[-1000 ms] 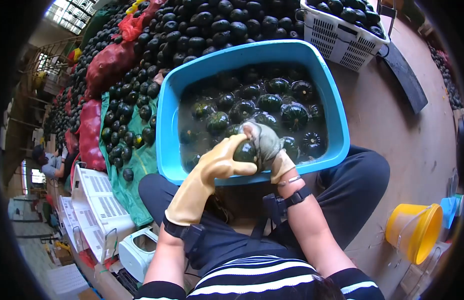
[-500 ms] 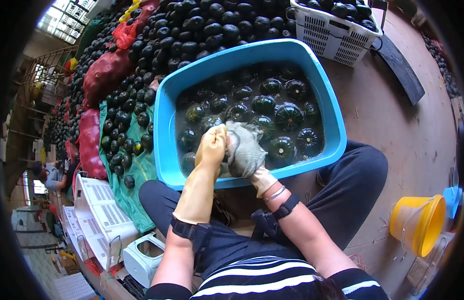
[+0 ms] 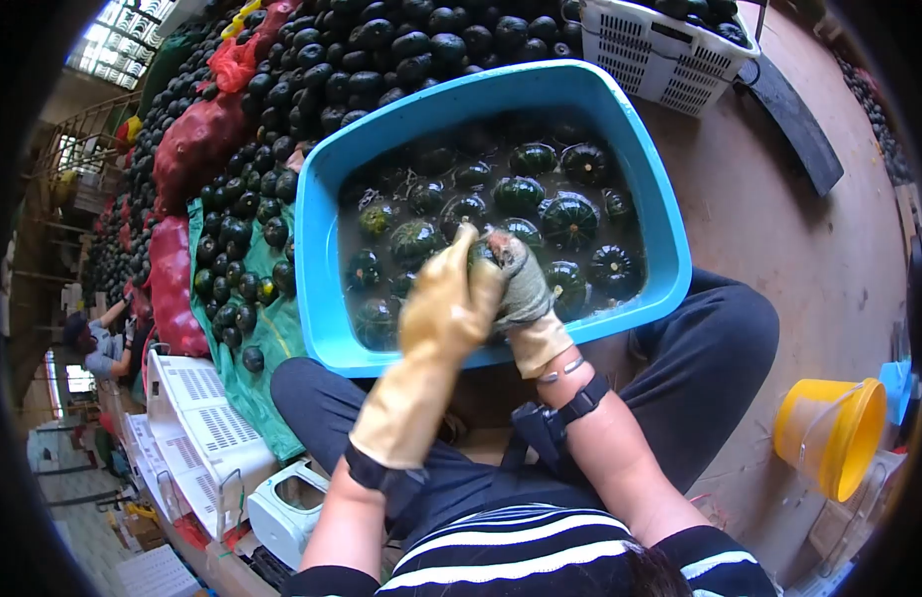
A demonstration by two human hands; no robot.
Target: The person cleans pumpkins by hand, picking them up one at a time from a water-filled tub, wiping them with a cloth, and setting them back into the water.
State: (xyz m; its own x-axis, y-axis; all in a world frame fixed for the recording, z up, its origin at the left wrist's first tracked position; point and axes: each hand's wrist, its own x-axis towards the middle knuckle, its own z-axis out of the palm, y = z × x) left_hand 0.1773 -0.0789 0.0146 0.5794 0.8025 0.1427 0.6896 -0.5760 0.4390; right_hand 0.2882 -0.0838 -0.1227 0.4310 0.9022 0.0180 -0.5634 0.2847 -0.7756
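My left hand, in a long cream rubber glove, closes round a dark green squash at the near side of the basin. On the squash's right side is my right hand, wrapped in a wet grey-green cloth over a cream glove, its fingers closed against it. Between the hands only a little of the squash shows. Both hands are above the murky water of a blue basin, where several striped green squashes float.
Heaped squashes rise behind the basin. A white crate of squashes stands back right, a yellow bucket at right. White crates and a small white stool are at left. Far left is another person.
Both hands have turned and shifted slightly right, and a squash now shows between them. The cloth has bunched round my right hand. The view has shifted a little.
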